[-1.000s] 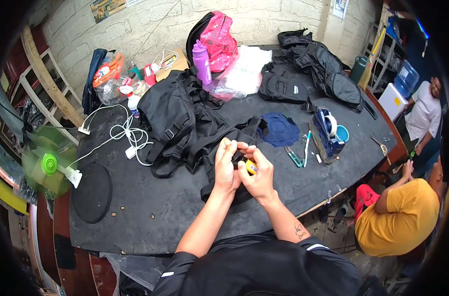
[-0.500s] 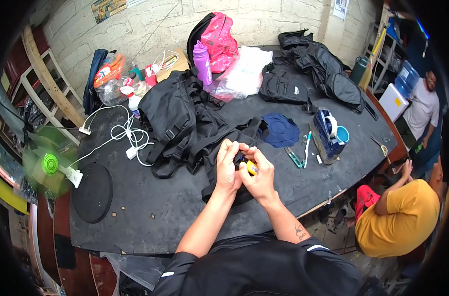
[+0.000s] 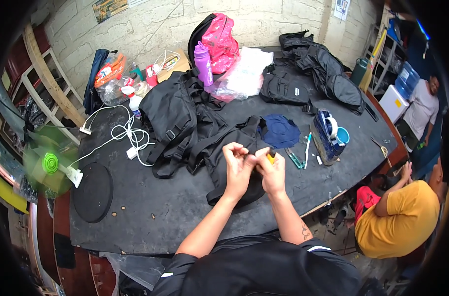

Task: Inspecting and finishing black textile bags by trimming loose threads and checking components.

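Though the hands (image 3: pixel 238 173) (image 3: pixel 273 174) mostly hide it, a small object (image 3: pixel 271 157), bright yellow.

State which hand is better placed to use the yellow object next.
Probably the right hand: the yellow object sits in its grip, while the left hand is alongside.

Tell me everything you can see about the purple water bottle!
The purple water bottle is tall and round-sided, with pale marks low on its side and a purple cap, seemingly with a carry loop. It looks smooth; metal or plastic, I can't tell. It stands upright on the black table, before the pink backpack. Whether they touch is unclear.
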The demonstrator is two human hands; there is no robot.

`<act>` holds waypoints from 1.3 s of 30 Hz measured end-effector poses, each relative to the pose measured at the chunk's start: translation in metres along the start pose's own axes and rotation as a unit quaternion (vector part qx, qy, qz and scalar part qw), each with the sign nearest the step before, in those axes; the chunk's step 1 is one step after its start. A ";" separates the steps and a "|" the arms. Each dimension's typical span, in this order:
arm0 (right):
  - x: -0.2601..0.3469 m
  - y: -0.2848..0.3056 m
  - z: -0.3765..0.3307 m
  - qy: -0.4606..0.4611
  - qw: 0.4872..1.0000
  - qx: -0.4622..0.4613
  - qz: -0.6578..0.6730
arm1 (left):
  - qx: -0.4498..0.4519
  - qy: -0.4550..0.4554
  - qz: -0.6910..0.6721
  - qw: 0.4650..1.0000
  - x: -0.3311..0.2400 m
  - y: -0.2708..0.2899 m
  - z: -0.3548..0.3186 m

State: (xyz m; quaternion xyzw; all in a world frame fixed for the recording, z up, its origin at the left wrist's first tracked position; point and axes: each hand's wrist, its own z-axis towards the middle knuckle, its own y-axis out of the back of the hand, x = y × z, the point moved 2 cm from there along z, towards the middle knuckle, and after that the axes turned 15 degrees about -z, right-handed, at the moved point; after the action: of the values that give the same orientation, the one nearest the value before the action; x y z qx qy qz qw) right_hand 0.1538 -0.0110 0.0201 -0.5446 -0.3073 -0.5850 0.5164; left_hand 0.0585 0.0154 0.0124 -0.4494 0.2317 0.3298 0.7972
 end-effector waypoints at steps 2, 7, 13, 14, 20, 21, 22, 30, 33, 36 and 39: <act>0.004 0.003 0.002 -0.025 0.998 -0.036 0.046 | 0.054 -0.069 0.112 0.990 -0.002 -0.001 0.001; 0.013 0.001 0.000 0.060 0.998 0.021 -0.016 | -0.084 0.011 0.022 0.996 -0.013 -0.009 0.004; 0.002 -0.003 -0.006 0.111 0.954 0.002 -0.278 | -0.079 0.124 -0.173 0.974 0.009 0.019 0.018; 0.002 -0.005 -0.008 0.126 0.932 0.003 -0.339 | -0.081 0.134 -0.174 0.972 0.009 0.019 0.019; 0.010 -0.013 -0.005 0.166 0.904 -0.041 -0.392 | -0.037 0.175 -0.192 0.965 -0.002 0.014 0.021; 0.012 -0.014 -0.005 0.179 0.890 -0.047 -0.416 | -0.030 0.171 -0.201 0.964 -0.001 0.016 0.021; 0.011 -0.013 -0.005 0.178 0.890 -0.047 -0.416 | -0.022 0.169 -0.211 0.962 0.000 0.017 0.021; 0.007 -0.012 -0.006 0.176 0.891 -0.055 -0.414 | -0.034 0.183 -0.227 0.956 0.004 0.018 0.020; 0.006 -0.016 -0.008 0.193 0.898 -0.058 -0.391 | -0.039 0.188 -0.240 0.952 0.007 0.024 0.020; 0.009 -0.016 -0.010 0.185 0.891 -0.038 -0.412 | -0.045 0.192 -0.253 0.947 0.006 0.025 0.019; 0.007 -0.018 -0.008 0.197 0.891 -0.062 -0.404 | -0.045 0.193 -0.243 0.950 0.005 0.024 0.022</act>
State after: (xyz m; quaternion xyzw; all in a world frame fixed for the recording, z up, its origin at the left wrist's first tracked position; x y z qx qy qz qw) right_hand 0.1353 -0.0150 0.0284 -0.2781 -0.3558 -0.8564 0.2503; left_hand 0.0457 0.0448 0.0062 -0.5829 0.2501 0.0433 0.7719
